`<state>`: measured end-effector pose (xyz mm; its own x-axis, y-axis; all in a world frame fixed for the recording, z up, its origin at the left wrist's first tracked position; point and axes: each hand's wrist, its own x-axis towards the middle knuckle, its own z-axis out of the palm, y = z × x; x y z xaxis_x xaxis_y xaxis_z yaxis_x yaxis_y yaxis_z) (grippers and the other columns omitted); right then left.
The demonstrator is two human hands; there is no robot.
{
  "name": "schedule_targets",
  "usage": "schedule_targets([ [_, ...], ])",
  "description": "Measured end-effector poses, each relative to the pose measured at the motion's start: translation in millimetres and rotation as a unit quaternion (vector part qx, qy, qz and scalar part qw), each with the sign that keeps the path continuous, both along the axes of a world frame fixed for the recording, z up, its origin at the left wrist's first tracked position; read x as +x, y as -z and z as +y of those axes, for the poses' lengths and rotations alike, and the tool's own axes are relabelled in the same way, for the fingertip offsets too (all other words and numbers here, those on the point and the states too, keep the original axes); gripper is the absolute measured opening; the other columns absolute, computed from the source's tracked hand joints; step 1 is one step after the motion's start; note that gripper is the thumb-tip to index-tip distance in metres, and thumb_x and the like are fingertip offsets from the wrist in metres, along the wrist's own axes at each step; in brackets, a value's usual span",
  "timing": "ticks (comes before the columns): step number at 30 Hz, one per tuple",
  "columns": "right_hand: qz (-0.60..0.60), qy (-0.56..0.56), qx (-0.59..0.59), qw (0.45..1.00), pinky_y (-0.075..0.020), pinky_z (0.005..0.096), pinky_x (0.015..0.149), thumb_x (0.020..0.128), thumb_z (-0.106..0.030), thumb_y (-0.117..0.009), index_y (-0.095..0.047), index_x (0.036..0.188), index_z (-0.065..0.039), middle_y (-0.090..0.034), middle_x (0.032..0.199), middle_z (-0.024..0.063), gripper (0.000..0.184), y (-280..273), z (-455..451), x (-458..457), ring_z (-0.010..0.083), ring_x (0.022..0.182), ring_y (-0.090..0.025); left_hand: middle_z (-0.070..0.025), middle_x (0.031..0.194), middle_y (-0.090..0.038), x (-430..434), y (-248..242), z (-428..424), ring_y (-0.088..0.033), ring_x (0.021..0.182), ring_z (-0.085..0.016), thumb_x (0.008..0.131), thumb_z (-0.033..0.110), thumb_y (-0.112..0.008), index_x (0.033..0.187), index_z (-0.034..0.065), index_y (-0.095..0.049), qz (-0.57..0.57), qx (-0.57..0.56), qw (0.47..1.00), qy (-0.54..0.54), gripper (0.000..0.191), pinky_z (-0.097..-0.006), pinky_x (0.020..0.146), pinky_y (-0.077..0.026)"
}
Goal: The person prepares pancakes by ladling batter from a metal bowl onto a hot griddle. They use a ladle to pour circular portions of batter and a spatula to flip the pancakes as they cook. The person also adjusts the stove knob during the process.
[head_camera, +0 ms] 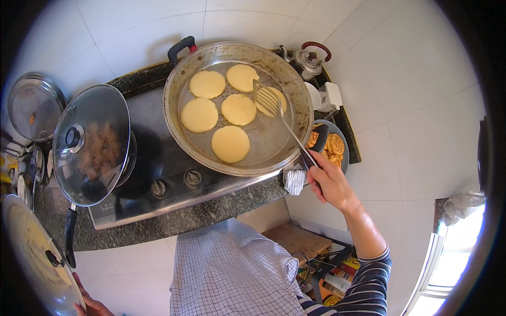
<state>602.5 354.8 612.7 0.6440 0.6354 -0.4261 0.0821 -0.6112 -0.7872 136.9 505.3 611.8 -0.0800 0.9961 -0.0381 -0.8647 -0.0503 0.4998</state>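
My right hand [330, 177] grips the dark handle of a slotted metal spatula [267, 98]. The spatula's blade is over one pale yellow round pancake [278, 100] and partly hides it. Several more such pancakes [230, 144] lie spaced apart in a wide, shallow metal pan [272, 146] on the stove. At the lower left, my left hand [93, 304] holds the rim of a large, shiny lid [43, 276] with a black knob, tilted off the counter's near edge. Part of that hand is cut off by the picture's edge.
A frying pan [70, 237] under a steamed glass lid [95, 106] holds brown food, left on the black cooktop [150, 130]. Browned cakes fill a blue-grey bowl [344, 154] right of the pan. A kettle [306, 65] stands behind; a striped cloth [294, 181] hangs at the counter edge.
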Motion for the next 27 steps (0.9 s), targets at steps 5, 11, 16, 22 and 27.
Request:
schedule_targets([
  [5,0.003,-0.003,-0.001,1.0,-0.0326,0.0214,0.039,0.083,-0.015,-0.039,-0.039,0.119,-0.001,-0.045,0.063,0.0014,0.039,2,7,4,0.0064,0.044,-0.039,-0.0257,0.125,-0.034,1,1,-2,-0.041,0.11,-0.031,0.079,-0.005,-0.047,0.116,-0.0145,-0.033,0.001,-0.01,1.0,-0.019,0.04,-0.0349,0.089,-0.043],
  [11,0.03,-0.004,-0.002,1.0,-0.0319,0.0213,0.035,0.083,-0.015,-0.038,-0.039,0.119,-0.002,-0.044,0.064,0.0008,0.039,3,11,7,0.0058,0.043,-0.039,-0.0258,0.127,-0.032,-3,6,-2,-0.039,0.112,-0.031,0.078,-0.006,-0.046,0.116,-0.0149,-0.032,-0.015,-0.012,1.0,-0.002,0.041,-0.0357,0.091,-0.042],
  [16,0.029,-0.005,-0.027,0.999,-0.0336,0.0213,0.035,0.083,-0.014,-0.037,-0.037,0.122,-0.003,-0.044,0.065,0.0007,0.04,0,12,5,0.0057,0.044,-0.039,-0.0252,0.129,-0.027,-6,6,3,-0.036,0.115,-0.031,0.08,-0.004,-0.045,0.12,-0.0122,-0.023,0.009,-0.053,0.998,-0.034,0.047,-0.036,0.093,-0.04],
  [22,0.041,-0.006,-0.035,0.999,-0.033,0.02,0.034,0.084,-0.011,-0.036,-0.034,0.124,0.0,-0.044,0.067,0.0018,0.041,-16,9,-3,0.0061,0.045,-0.039,-0.0251,0.127,-0.031,-4,9,2,-0.039,0.112,-0.032,0.078,-0.006,-0.046,0.116,-0.0144,-0.032,-0.022,-0.043,0.996,-0.069,0.042,-0.0373,0.091,-0.041],
  [27,-0.02,0.032,-0.038,0.999,-0.0349,0.0195,0.038,0.084,-0.01,-0.038,-0.035,0.123,0.0,-0.046,0.068,0.0024,0.041,-32,0,-14,0.0063,0.047,-0.04,-0.0244,0.127,-0.033,1,9,5,-0.04,0.112,-0.031,0.078,-0.006,-0.046,0.116,-0.0136,-0.033,-0.027,-0.052,0.996,-0.068,0.041,-0.0377,0.091,-0.042],
])
